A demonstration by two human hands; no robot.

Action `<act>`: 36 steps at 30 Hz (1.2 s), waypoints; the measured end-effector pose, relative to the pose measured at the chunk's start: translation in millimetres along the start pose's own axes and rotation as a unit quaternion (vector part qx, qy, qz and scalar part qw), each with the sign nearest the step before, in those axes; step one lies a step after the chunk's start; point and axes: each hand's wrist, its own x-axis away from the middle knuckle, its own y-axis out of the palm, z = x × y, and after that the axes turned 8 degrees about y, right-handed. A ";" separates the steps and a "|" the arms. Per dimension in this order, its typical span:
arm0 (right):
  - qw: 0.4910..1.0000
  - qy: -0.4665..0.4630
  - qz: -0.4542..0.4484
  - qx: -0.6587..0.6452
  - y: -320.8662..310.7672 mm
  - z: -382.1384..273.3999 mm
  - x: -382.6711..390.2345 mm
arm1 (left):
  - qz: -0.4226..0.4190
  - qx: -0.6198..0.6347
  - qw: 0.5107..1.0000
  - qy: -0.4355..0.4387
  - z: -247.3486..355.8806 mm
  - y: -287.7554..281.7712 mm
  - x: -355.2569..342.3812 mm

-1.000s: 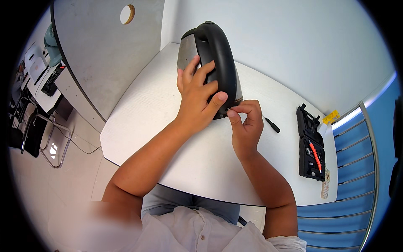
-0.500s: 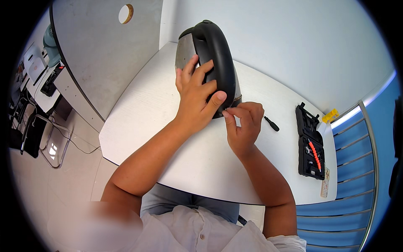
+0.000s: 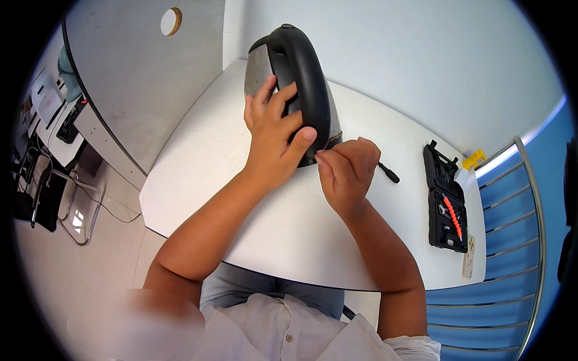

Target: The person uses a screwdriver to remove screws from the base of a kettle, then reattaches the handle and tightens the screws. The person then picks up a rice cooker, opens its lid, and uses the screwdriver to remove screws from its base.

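Note:
A black and silver appliance [image 3: 310, 72] with a long arched handle, like a kettle, is on the white table [image 3: 198, 180]. My left hand [image 3: 271, 138] grips it from the left, fingers spread across the handle area and thumb against its lower part. My right hand [image 3: 346, 171] is closed in a pinch at the bottom end of the handle; whatever its fingertips hold is hidden. A dark-handled screwdriver [image 3: 389, 172] lies just right of my right hand, its far end hidden by my fingers.
An open black tool case [image 3: 439, 165] holding an orange rod [image 3: 453, 216] lies at the right, near a yellow object [image 3: 474, 159] and a pale strip [image 3: 468, 259]. A grey partition [image 3: 138, 72] borders the left; beyond are another desk and a chair. A metal railing [image 3: 518, 204] runs along the right.
My right hand has turned at the handle's end, its knuckles rising and fingers curling further over the pinch. The appliance and my left hand sit slightly farther left in view, along with the background.

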 end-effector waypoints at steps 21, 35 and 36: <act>1.000 -0.008 0.000 -0.006 0.4 3.5 6.7 | -0.003 -0.003 1.000 0.000 -3.5 -0.1 -0.3; 0.998 -0.042 0.027 0.028 4.6 5.2 4.4 | -0.006 -0.002 1.000 0.002 -1.6 0.2 0.4; 0.998 -0.044 0.025 0.033 4.4 4.9 4.8 | -0.004 -0.002 1.000 0.003 -2.1 0.5 0.5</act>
